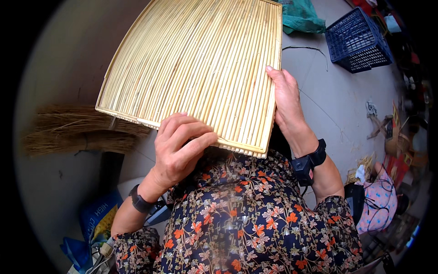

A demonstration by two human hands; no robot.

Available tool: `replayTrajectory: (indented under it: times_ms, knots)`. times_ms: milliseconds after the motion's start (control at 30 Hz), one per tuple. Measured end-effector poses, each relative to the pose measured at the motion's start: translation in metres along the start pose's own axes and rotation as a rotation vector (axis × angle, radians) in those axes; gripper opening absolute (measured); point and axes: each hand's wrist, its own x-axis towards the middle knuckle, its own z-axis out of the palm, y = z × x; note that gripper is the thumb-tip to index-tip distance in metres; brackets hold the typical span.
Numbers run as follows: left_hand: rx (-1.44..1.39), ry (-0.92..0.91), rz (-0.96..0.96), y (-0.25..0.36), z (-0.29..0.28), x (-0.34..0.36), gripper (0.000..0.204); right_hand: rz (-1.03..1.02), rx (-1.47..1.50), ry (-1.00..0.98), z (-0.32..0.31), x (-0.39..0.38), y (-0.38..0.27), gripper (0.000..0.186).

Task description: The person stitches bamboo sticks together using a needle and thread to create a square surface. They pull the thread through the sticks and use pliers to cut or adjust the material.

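Note:
A flat panel of pale straw stalks (191, 64), laid side by side and framed with thin strips, is held up in front of my body, tilted. My left hand (179, 145) grips its near edge, left of the corner, with the fingers curled over the top face. My right hand (288, 97) clasps the right edge, thumb on the top and the other fingers hidden underneath. Cut stalk ends show along the near edge beside the right corner. The far edge runs out of the picture.
A bundle of dry brown straw (77, 130) lies at the left. On the grey floor at the far right stands a blue plastic basket (358, 41), next to a green bag (301, 16). A pink patterned cloth (378, 205) with black cables lies at the lower right; a blue bag (101, 214) is at the lower left.

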Motion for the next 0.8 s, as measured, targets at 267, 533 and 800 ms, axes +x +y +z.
replayTrajectory:
  times_ms: [267,533,800]
  knots:
    - [0.151,0.101,0.086,-0.013,0.014,-0.046,0.04,0.007,0.062,-0.059,-0.001,-0.032,0.008,0.032]
    - [0.173,0.132,0.09,-0.026,0.01,-0.069,0.021,-0.051,0.081,-0.14,0.003,-0.058,0.021,0.044]
    - [0.205,-0.018,0.036,-0.021,-0.001,-0.087,0.018,-0.086,0.039,-0.135,0.012,-0.075,0.008,0.045]
